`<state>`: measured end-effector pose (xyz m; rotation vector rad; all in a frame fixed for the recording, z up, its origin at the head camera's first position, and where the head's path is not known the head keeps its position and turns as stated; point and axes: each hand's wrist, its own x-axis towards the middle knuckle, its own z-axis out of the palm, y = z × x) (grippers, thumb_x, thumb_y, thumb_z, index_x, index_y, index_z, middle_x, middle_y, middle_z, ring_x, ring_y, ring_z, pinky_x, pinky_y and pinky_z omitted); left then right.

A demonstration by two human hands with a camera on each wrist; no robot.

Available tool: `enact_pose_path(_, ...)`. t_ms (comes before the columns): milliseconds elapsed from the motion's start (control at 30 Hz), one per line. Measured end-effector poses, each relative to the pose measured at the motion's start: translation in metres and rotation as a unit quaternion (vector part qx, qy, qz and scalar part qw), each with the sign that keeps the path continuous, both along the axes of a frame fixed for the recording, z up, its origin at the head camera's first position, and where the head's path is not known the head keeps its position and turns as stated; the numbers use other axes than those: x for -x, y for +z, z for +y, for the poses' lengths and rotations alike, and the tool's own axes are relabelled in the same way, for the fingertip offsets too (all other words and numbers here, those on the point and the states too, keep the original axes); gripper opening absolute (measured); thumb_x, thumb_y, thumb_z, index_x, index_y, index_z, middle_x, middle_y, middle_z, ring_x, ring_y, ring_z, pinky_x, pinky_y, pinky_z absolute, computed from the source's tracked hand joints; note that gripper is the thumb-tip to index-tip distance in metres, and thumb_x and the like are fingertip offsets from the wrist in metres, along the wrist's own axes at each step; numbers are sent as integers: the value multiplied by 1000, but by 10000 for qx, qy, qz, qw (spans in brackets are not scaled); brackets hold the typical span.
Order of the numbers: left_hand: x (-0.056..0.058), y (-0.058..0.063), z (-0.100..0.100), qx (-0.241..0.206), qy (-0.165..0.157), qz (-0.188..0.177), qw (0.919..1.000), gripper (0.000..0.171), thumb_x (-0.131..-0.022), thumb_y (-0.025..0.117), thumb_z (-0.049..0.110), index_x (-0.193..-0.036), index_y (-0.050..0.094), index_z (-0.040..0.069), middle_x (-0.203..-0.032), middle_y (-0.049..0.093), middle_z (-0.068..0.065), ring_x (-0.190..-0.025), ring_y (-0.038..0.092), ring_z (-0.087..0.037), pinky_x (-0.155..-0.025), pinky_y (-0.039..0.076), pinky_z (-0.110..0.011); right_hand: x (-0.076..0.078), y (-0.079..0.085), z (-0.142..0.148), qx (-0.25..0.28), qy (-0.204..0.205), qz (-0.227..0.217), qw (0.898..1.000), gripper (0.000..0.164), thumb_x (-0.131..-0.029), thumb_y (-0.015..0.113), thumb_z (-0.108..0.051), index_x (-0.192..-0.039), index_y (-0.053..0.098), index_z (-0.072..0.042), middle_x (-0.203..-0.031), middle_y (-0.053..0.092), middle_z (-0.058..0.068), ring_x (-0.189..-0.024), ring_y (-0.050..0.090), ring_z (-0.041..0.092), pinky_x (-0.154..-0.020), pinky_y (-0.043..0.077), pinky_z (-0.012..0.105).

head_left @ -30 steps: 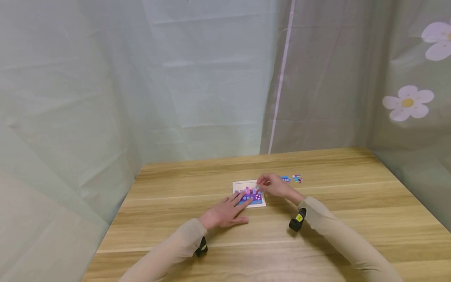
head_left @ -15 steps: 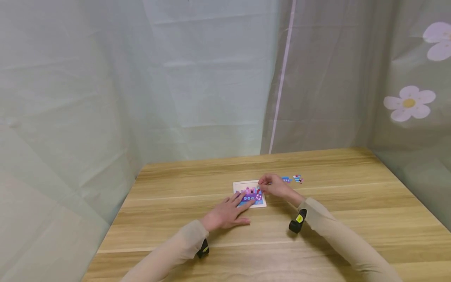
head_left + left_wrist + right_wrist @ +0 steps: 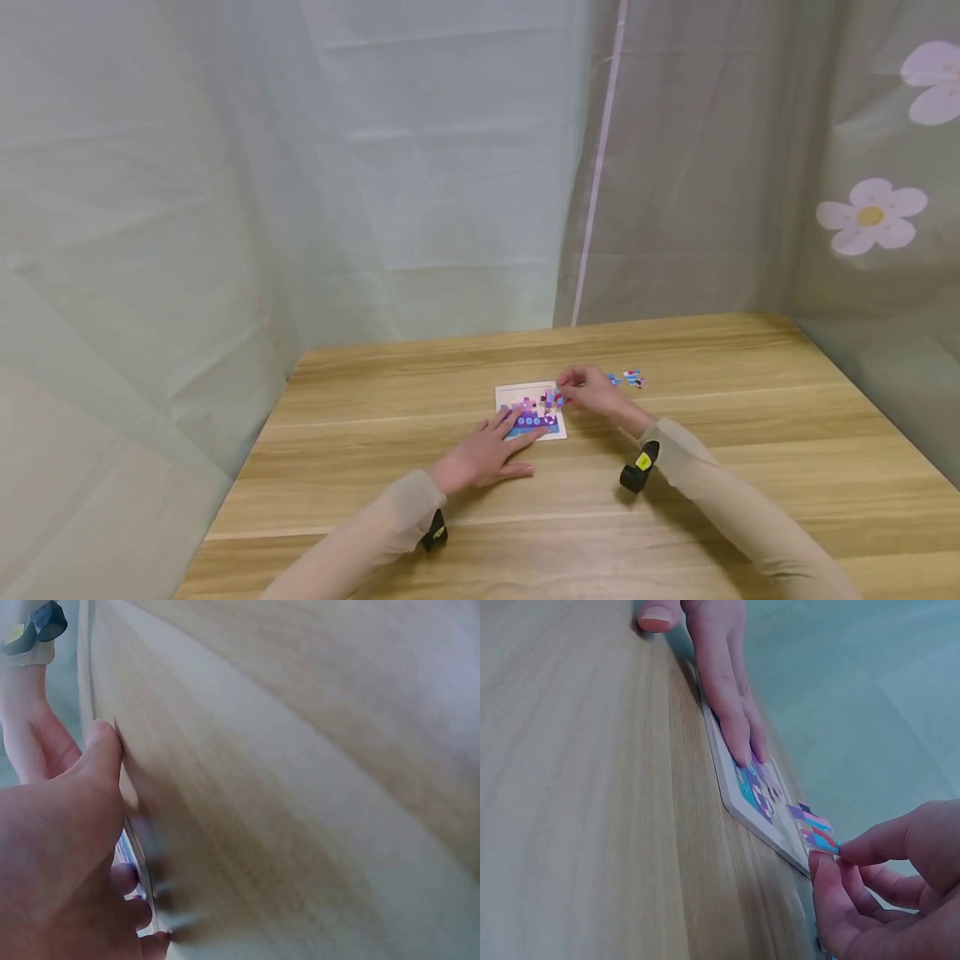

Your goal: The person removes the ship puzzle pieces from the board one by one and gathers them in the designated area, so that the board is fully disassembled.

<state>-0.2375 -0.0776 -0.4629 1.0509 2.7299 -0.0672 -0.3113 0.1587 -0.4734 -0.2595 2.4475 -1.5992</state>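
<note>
A small jigsaw puzzle in a white frame (image 3: 517, 389) lies on the table, showing a purple ship picture. My left hand (image 3: 483, 454) rests with spread, straight fingers on the puzzle's near left part, thumb out on the wood. At its right edge my right hand (image 3: 596, 392) pinches a puzzle piece (image 3: 821, 840) between thumb and fingers. The piece is raised and tilted over the frame in the right wrist view, with pink, purple, blue and red on it. Beneath it a pale bare patch of the board shows. In the left wrist view my left hand (image 3: 60, 840) hides most of the puzzle.
Loose puzzle pieces (image 3: 633, 379) lie on the table just right of my right hand, one partly hidden by it. The wood-grain table (image 3: 420, 375) ends at hanging pale curtains (image 3: 450, 208) behind and at the sides. Each wrist wears a black camera (image 3: 637, 471).
My right hand has drawn slightly right, and the piece in its fingers has come up from the puzzle, baring a pale patch. The left hand stays nearly in place.
</note>
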Motion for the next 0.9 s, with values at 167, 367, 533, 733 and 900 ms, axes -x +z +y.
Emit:
enact_pose_path(167,2,-2,0,22,-15,54,10000,63,-98,39,57,-154,21,36,-162,16,-14,-148,20,-36,-114,33,-52,-4,3,10,-86,-23,20,10000,16,-91,59,-3,-103,61,7,-91,64,14,-72,60,13,-65,54,25)
enact_pose_path(367,2,-3,-1,26,21,-30,10000,63,-98,38,57,-154,19,36,-163,13,-13,-149,18,-35,-115,31,-52,-9,4,22,-90,-130,9,9999,15,-91,58,0,-103,59,9,-85,63,13,-67,60,12,-62,54,23)
enact_pose_path(533,3,-4,-3,-7,53,-48,10000,63,-99,38,57,-155,19,35,-163,11,-13,-149,17,-35,-115,30,-53,-13,4,29,-350,-250,136,9990,16,-90,58,1,-103,57,10,-81,63,12,-64,58,11,-58,51,23)
enact_pose_path(733,1,-3,-3,-27,85,-105,9999,63,-99,37,56,-155,19,34,-163,10,-13,-150,15,-34,-116,30,-52,-14,3,32,-662,-400,200,9968,15,-90,59,0,-103,58,7,-82,64,13,-63,58,13,-56,49,23)
enact_pose_path(900,1,-3,-2,-59,58,-77,9999,63,-99,37,56,-155,19,34,-163,10,-14,-149,16,-35,-115,31,-53,-13,3,34,-767,-484,212,9956,11,-89,59,1,-98,59,6,-85,65,16,-65,58,13,-56,50,23)
